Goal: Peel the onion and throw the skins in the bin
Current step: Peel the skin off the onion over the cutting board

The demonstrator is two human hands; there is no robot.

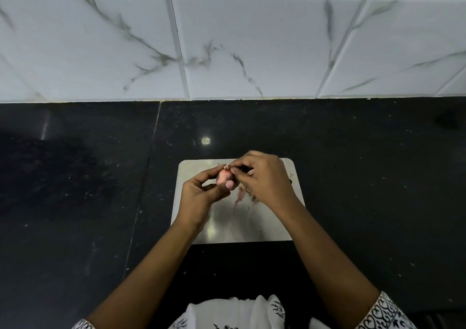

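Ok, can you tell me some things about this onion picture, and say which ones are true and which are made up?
1. The left hand holds the onion. True.
2. The right hand lies flat on the counter. False: its fingers pinch at the onion's top end.
3. Bits of skin lie on the board. True.
4. The board sits on a white counter. False: the counter is black; only the wall tiles are white.
5. A bin stands beside the board. False: no bin shows in this view.
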